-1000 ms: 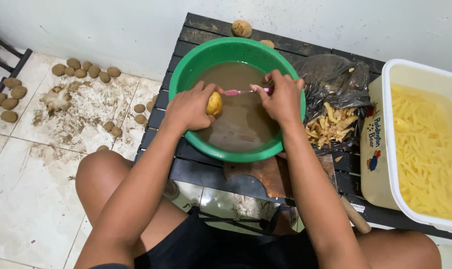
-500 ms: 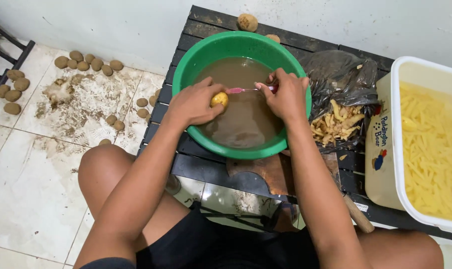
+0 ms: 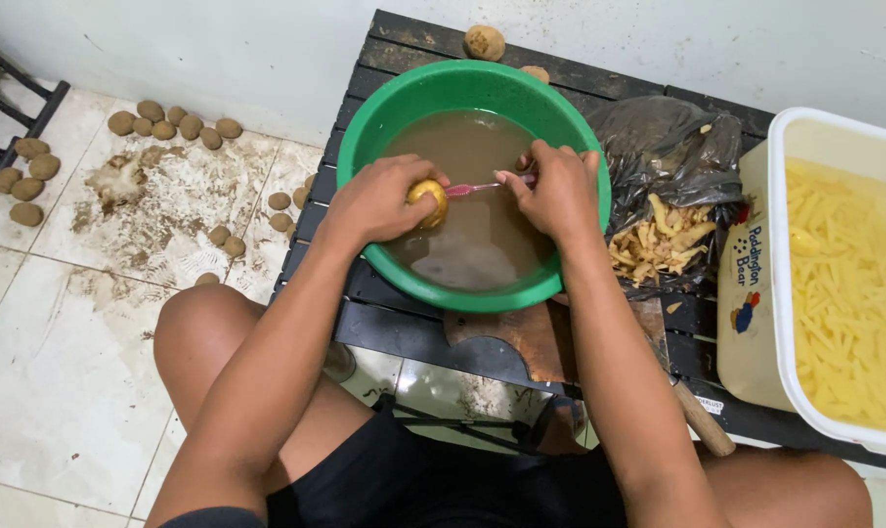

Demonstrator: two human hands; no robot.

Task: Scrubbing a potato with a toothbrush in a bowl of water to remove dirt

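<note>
Head view. A green basin [image 3: 365, 147] on a black slatted table [image 3: 413, 337] holds murky brown water. To its right, a dark plastic bag [image 3: 658, 147] lies open with a heap of yellow peelings [image 3: 658, 244] in it. Farther right, a white tub [image 3: 756, 323] is filled with pale cut potato strips [image 3: 848, 293] in water. The left hand [image 3: 379, 200] is closed around a partly peeled potato [image 3: 429, 202], held over the near-left part of the basin. The right hand [image 3: 558, 191] grips a pink-handled peeler [image 3: 474, 188], its tip touching the potato. Both forearms reach forward from near. Unpeeled potatoes [image 3: 174, 124] lie on the soiled tile floor at left.
</note>
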